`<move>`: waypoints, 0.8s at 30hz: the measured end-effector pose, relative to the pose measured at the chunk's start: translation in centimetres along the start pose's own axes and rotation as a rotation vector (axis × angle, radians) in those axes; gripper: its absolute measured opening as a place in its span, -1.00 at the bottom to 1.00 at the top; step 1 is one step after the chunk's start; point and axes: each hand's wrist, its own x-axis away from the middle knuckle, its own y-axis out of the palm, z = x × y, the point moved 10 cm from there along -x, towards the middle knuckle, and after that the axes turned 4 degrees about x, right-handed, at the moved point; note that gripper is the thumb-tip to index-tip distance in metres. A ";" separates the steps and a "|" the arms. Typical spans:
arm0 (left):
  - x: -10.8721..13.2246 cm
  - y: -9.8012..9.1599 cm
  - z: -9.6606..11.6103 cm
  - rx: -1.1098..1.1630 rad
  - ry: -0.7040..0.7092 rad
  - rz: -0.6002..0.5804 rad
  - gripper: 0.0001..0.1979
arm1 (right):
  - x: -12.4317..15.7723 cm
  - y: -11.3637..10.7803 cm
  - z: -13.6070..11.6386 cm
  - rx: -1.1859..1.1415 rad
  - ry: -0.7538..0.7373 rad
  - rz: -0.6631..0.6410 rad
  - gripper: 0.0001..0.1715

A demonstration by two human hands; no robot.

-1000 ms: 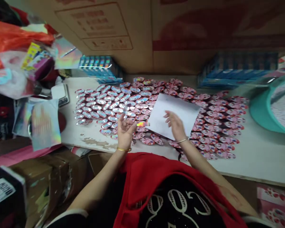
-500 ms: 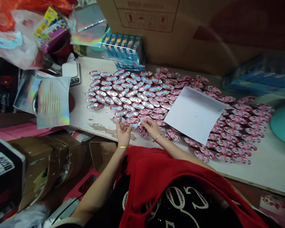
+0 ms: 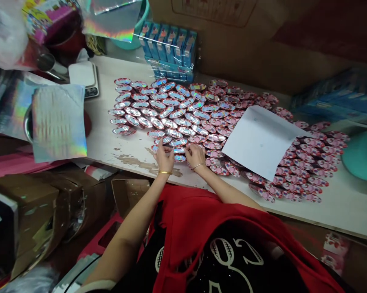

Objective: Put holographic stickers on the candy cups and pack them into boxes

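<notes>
Both hands are at the front edge of a dense cluster of small oval-topped packs (image 3: pixel 174 122) standing on the white table. A shiny silvery strip (image 3: pixel 179 150) stretches between my fingertips, over one of the packs. My left hand (image 3: pixel 165 159) pinches its left end with thumb and finger, the index finger pointing forward. My right hand (image 3: pixel 196 156) is closed at its right end, fingers curled down. Packs on the left carry silvery tops; those on the right show pink ones. A white sheet (image 3: pixel 261 142) lies over part of the cluster, right of my right hand.
A holographic sheet with rows of slits (image 3: pixel 59 122) rests on a bowl at the left, near a small scale (image 3: pixel 91 79). Blue boxes in clear wrap (image 3: pixel 169 51) stand behind the packs. A large carton (image 3: pixel 232 44) backs the table; a teal basin (image 3: pixel 362 156) sits right.
The strip has come down onto a pack, with both hands moving slightly forward and closer over it. The camera view has shifted a little.
</notes>
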 end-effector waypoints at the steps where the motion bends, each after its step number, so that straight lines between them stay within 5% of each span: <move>1: -0.1 0.1 -0.1 -0.019 0.002 -0.006 -0.25 | 0.0 0.2 -0.2 0.031 -0.008 -0.005 -0.78; 8: -0.2 0.9 0.1 -0.130 0.038 -0.050 -0.26 | 0.0 0.6 -0.8 0.104 -0.031 -0.011 -0.78; 11: -0.3 0.5 0.6 -0.186 0.070 -0.024 -0.29 | -0.1 0.4 -0.5 0.050 -0.002 0.002 -0.60; 17: 0.1 -3.3 4.4 0.064 0.261 0.008 -0.75 | 1.3 -3.2 0.4 -0.236 -0.030 0.185 -0.55; 20: 1.0 -3.6 6.1 0.264 0.244 -0.170 -0.84 | 3.3 -4.8 3.2 -0.505 0.132 0.268 -0.47; 24: 2.5 -0.8 5.8 0.405 0.065 -0.438 -0.82 | 6.3 -1.5 4.8 -0.811 0.321 -0.024 -0.41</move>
